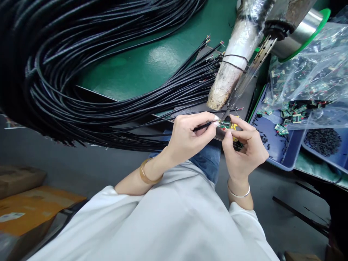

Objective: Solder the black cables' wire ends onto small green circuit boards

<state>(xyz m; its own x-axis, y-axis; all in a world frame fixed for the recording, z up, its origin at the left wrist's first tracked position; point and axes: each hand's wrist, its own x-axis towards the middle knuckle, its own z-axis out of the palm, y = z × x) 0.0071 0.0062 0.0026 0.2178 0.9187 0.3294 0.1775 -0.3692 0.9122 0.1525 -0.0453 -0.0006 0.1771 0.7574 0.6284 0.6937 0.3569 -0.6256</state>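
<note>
Green tabletop (pixel 136 74) over grey floor (pixel 89 165), both hands (pixel 187 136) pinching black cable (pixel 202 126) and circuit board (pixel 224 124)

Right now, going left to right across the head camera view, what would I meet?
Orange-topped cardboard box, tan bangle, left hand, small green circuit board, right hand, heap of small black pieces.

It looks like an electronics workshop: a soldering iron (pixel 265 52) slants just beyond the right grip (pixel 247 148), black cables (pixel 114 112) heap leftward, circuit boards (pixel 296 113) rightward.
</note>
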